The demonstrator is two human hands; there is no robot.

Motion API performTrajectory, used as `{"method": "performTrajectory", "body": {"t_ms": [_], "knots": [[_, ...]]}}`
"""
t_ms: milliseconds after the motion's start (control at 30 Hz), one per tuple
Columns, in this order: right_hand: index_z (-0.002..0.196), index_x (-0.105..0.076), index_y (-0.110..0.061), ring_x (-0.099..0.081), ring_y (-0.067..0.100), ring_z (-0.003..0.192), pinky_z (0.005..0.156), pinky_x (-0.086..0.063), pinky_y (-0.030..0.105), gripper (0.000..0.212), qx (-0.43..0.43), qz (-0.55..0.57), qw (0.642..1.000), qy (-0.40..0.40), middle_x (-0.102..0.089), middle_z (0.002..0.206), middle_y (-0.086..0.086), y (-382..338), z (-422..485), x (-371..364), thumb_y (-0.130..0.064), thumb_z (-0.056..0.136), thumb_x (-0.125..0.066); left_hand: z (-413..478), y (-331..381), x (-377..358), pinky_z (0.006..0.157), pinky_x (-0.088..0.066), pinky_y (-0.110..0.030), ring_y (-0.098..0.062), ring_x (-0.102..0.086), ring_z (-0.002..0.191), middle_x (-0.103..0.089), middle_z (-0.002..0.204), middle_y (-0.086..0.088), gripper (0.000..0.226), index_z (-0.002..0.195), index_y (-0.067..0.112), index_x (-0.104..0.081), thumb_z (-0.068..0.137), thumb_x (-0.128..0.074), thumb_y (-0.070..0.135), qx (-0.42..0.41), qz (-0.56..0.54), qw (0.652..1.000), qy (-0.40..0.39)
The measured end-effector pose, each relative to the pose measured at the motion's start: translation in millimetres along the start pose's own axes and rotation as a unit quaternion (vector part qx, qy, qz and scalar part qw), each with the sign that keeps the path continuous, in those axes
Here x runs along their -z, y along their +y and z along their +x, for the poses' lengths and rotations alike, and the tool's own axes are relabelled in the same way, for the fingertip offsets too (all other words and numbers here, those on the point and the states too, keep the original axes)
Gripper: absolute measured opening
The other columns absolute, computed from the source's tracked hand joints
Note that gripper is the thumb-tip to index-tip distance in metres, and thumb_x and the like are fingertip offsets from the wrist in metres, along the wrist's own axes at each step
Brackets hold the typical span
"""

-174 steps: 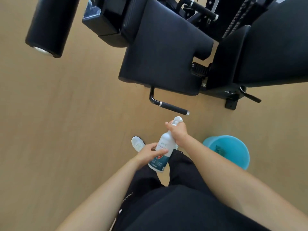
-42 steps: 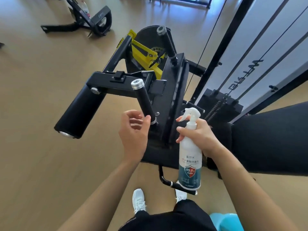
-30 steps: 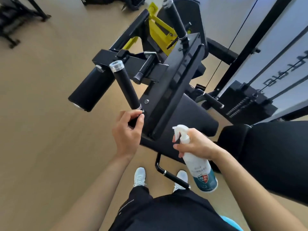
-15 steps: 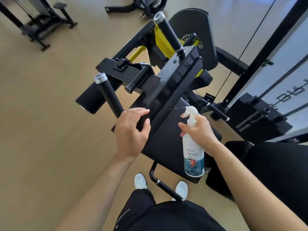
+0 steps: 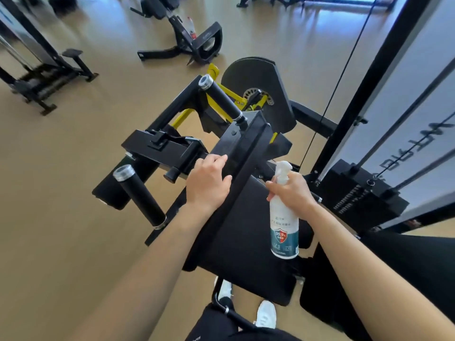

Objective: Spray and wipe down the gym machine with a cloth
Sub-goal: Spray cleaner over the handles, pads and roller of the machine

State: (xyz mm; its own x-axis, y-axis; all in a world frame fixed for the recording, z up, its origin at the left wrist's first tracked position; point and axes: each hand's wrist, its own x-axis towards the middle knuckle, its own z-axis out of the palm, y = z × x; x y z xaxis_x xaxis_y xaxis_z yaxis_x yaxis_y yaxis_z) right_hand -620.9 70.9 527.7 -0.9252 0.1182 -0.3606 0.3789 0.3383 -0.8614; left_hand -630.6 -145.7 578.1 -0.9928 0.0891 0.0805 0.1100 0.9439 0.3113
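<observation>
Hands: the left hand [image 5: 209, 184] lies palm-down on the upper edge of the upright black pad of the gym machine [image 5: 246, 242], with fingers nearly straight and close together, holding nothing. The right hand [image 5: 294, 193] grips the neck of the spray bottle [image 5: 284, 227], fingers curled round it below the trigger head.

Spray bottle: upright in front of the pad's face, to the right of the left hand, nozzle turned toward the pad. It is white and opaque with a teal label marked 99.9%. Its contents cannot be told.

Near handle grip [image 5: 139, 195]: black with a metal cap, left of the left hand.

Far handle grip [image 5: 221, 98]: beyond the pad's top.

Roller pad [image 5: 108, 193]: behind the near grip.

Weight stack [image 5: 362, 193]: to the right, behind the right hand.

White shoes [image 5: 266, 313]: on the tan floor [image 5: 61, 230] below the pad.

Small bottle [image 5: 190, 27]: far off, at another machine.
</observation>
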Motion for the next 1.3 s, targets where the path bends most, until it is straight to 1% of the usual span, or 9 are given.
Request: {"method": "performTrajectory", "body": {"t_ms": [167,333,533,667,833,967,1033,1200,1300], "knots": [[0.094,-0.056,-0.026,-0.076,0.030,0.071,0.073,-0.064,0.046,0.020,-0.007,0.003,1.000,0.014,-0.076,0.073,0.009,-14.1,13.1,10.8,-0.027,0.091,-0.075,13.2,-3.1,-0.9,0.077,-0.052,-0.037,-0.020,-0.055,0.119,-0.061,0.130,0.005,0.046,0.140,0.025,-0.060,0.095,-0.069,0.025,0.013,0.000,1.000,0.014],[0.085,-0.062,-0.011,-0.075,0.030,0.074,0.076,-0.064,0.051,0.019,-0.016,-0.031,0.999,0.033,-0.075,0.075,0.009,-24.3,28.2,15.3,-0.024,0.090,-0.075,19.0,-5.7,0.1,0.074,-0.051,-0.036,-0.017,-0.058,0.116,-0.065,0.123,0.007,0.042,0.132,0.028,-0.066,0.091,-0.074,0.029,0.023,-0.018,0.999,0.021],[0.109,-0.060,-0.023,-0.076,0.027,0.067,0.072,-0.065,0.049,0.022,0.052,-0.034,0.998,-0.025,-0.077,0.074,0.008,-42.8,30.1,14.0,-0.023,0.091,-0.074,16.0,-7.4,-5.6,0.064,-0.046,-0.030,-0.016,-0.060,0.111,-0.066,0.116,0.008,0.039,0.127,0.027,-0.069,0.088,-0.077,0.028,0.025,-0.037,0.998,0.043],[0.108,-0.061,-0.020,-0.075,0.024,0.066,0.074,-0.065,0.047,0.020,0.120,-0.037,0.991,-0.036,-0.076,0.073,0.007,-77.1,31.5,12.9,-0.019,0.092,-0.073,13.7,-8.8,-7.7,0.066,-0.040,-0.027,-0.012,-0.058,0.111,-0.065,0.114,0.013,0.038,0.128,0.032,-0.069,0.090,-0.073,0.032,0.041,-0.050,0.996,0.053],[0.090,-0.064,-0.008,-0.074,0.025,0.066,0.070,-0.064,0.041,0.017,0.161,-0.068,0.984,-0.028,-0.075,0.069,0.004,-126.6,40.1,12.9,-0.022,0.092,-0.072,13.0,-10.6,-8.2,0.064,-0.037,-0.027,-0.008,-0.056,0.112,-0.065,0.115,0.016,0.039,0.129,0.036,-0.068,0.091,-0.073,0.036,0.050,-0.067,0.995,0.053],[0.100,-0.061,-0.017,-0.073,0.018,0.060,0.058,-0.061,0.028,0.016,0.192,-0.100,0.976,-0.030,-0.076,0.070,0.004,-142.2,42.2,9.5,-0.024,0.092,-0.073,10.6,-11.7,-10.1,0.065,-0.042,-0.024,-0.007,-0.056,0.111,-0.065,0.113,0.017,0.039,0.129,0.036,-0.068,0.091,-0.073,0.037,0.050,-0.074,0.994,0.061],[0.101,-0.061,-0.020,-0.072,0.017,0.058,0.059,-0.062,0.030,0.017,0.188,-0.123,0.974,-0.038,-0.075,0.069,0.003,-142.8,43.0,7.5,-0.024,0.091,-0.074,10.8,-12.1,-10.5,0.066,-0.045,-0.025,-0.007,-0.056,0.111,-0.065,0.113,0.017,0.039,0.129,0.036,-0.069,0.090,-0.073,0.037,0.047,-0.075,0.994,0.062],[0.086,-0.065,-0.010,-0.072,0.017,0.059,0.065,-0.062,0.034,0.012,0.180,-0.148,0.972,-0.016,-0.074,0.066,0.002,-135.3,42.5,4.6,-0.020,0.090,-0.071,11.7,-14.3,-11.9,0.066,-0.046,-0.027,-0.008,-0.056,0.111,-0.066,0.113,0.016,0.038,0.128,0.035,-0.069,0.091,-0.073,0.037,0.046,-0.085,0.994,0.059],[0.099,-0.064,-0.017,-0.073,0.018,0.061,0.062,-0.062,0.032,0.013,0.187,-0.117,0.975,-0.023,-0.075,0.069,0.003,-130.4,35.4,5.6,-0.022,0.091,-0.072,11.3,-14.4,-12.8,0.065,-0.045,-0.026,-0.009,-0.056,0.111,-0.066,0.114,0.016,0.038,0.129,0.035,-0.069,0.091,-0.073,0.037,0.042,-0.082,0.994,0.062]]}}
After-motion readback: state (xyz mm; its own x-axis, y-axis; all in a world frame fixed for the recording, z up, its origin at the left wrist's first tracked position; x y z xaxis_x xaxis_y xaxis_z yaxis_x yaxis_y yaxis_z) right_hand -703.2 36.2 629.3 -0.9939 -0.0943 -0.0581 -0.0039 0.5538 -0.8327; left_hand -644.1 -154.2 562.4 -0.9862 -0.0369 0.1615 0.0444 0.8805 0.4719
